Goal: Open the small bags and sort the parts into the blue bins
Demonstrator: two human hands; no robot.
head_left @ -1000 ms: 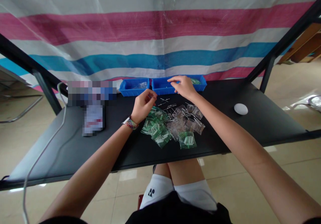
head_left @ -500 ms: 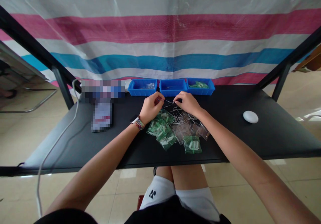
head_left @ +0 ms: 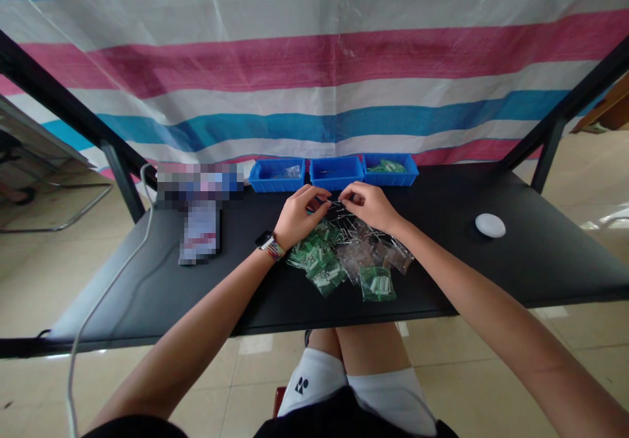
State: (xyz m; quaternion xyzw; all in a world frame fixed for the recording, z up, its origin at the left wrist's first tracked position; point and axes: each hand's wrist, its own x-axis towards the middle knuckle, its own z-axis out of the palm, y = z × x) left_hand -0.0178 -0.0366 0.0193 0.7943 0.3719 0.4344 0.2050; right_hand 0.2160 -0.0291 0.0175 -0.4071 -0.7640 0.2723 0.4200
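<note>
My left hand (head_left: 303, 214) is curled above the far end of a pile, its thumb and index fingertips close together. Opposite it, my right hand (head_left: 372, 206) pinches a thin metal pin (head_left: 335, 201) that spans the small gap between both hands' fingertips. Whether the left fingers also grip something is too small to make out. Below the hands lie loose metal pins (head_left: 350, 227), which look like blind rivets. Nearer me are green-tinted plastic bags (head_left: 322, 264) of pale cylinders and clear bags (head_left: 354, 258) whose contents are hard to see.
Three blue bins stand behind my hands: the left bin (head_left: 276, 184) holds clear plastic, the middle bin (head_left: 337, 181) a small pin, the right bin (head_left: 392, 179) a green bag. A white oval object (head_left: 490, 225) lies right. A white cable (head_left: 111, 281) crosses the table's left side.
My left hand has moved slightly right, bringing its fingertips closer to the right hand's. The right hand stays nearly in place. The camera view has shifted a little.
</note>
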